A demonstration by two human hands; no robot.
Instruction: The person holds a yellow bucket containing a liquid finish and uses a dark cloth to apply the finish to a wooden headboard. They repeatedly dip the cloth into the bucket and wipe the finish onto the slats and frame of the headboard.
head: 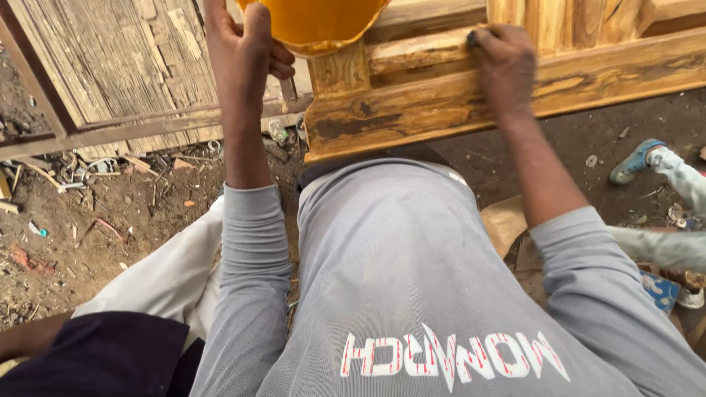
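My left hand [246, 51] is raised and grips the rim of a yellow plastic container [316, 22] at the top edge of view. My right hand [506, 65] presses a small dark item [473, 38], pinched in its fingers, against a glossy varnished wooden frame [441, 103]. What the dark item is I cannot tell. The frame runs across the top right, streaked brown and amber. Grey long sleeves cover both of my arms, and my grey shirt fills the lower middle.
A slatted wooden panel [110, 59] with a dark rail lies at the upper left. Littered dirt ground [88, 220] spreads to the left. Another person's dark sleeve [95, 356] shows at the bottom left. A foot in a blue sandal [636, 160] is at the right.
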